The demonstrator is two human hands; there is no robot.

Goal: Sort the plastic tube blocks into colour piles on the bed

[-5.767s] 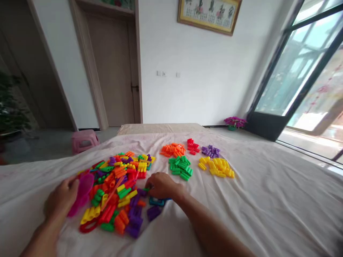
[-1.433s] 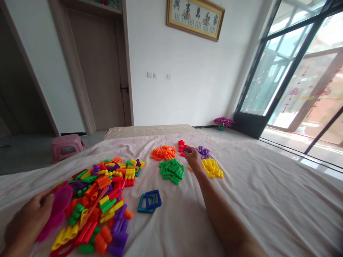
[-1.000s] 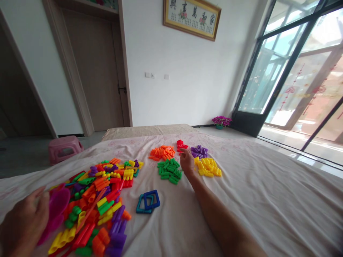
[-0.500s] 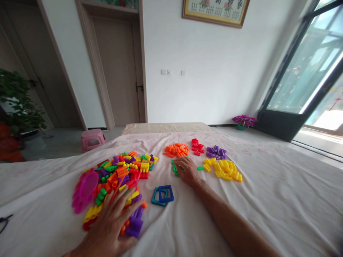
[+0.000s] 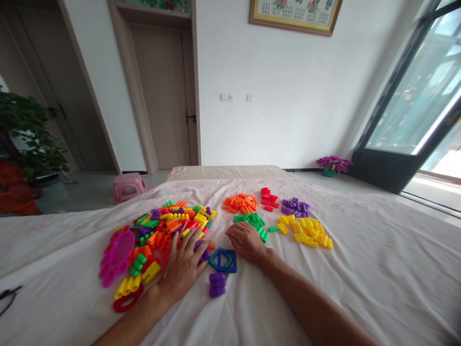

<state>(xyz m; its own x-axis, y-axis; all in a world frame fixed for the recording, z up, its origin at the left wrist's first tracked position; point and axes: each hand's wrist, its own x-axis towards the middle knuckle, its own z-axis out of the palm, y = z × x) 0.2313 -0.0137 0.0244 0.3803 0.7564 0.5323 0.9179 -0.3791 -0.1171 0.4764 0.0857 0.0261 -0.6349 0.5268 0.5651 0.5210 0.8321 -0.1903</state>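
My left hand (image 5: pixel 183 262) lies with fingers spread on the right part of a mixed heap of coloured plastic pieces (image 5: pixel 158 238). My right hand (image 5: pixel 247 241) rests just below the green pieces (image 5: pixel 254 220), its fingers curled and their tips hidden beneath it. Between the hands are two overlapping square frames, blue and teal (image 5: pixel 233 262), with a purple piece (image 5: pixel 217 285) below them. Sorted piles of orange (image 5: pixel 241 203), red (image 5: pixel 269 199), purple (image 5: pixel 295 207) and yellow pieces (image 5: pixel 311 231) lie beyond and right of my right hand.
A magenta scalloped plate-like piece (image 5: pixel 118 254) and a red ring (image 5: pixel 127 300) sit at the heap's left edge. A white cloth (image 5: pixel 345 288) covers the surface. Beyond it stand a pink stool (image 5: pixel 128 187) and a potted plant (image 5: pixel 333 164).
My left hand has moved right and forward over the heap, and purple pieces have shifted right. My right hand has drawn back from the green pieces, uncovering them. The view has shifted slightly.
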